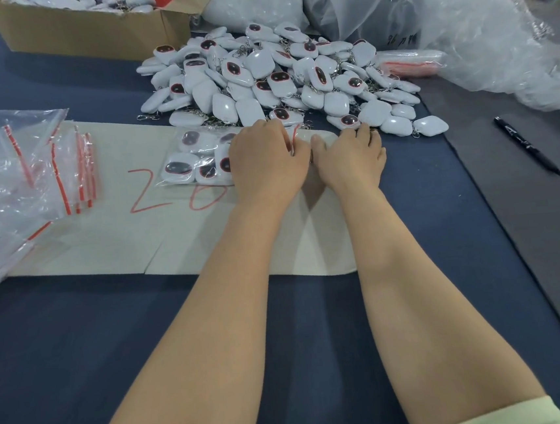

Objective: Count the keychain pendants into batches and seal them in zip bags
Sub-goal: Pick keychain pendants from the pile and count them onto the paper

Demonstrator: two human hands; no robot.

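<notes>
A clear zip bag holding several white pendants with dark faces lies on a beige card marked with red figures. My left hand lies over the bag's right end and its fingers pinch the red zip strip. My right hand rests beside it with curled fingers at the near edge of a big loose pile of white keychain pendants. What the right fingers hold is hidden.
A stack of empty red-strip zip bags lies at the left. A cardboard box with more pendants stands at the back left. Crumpled clear plastic bags fill the back right. A black pen lies at the right.
</notes>
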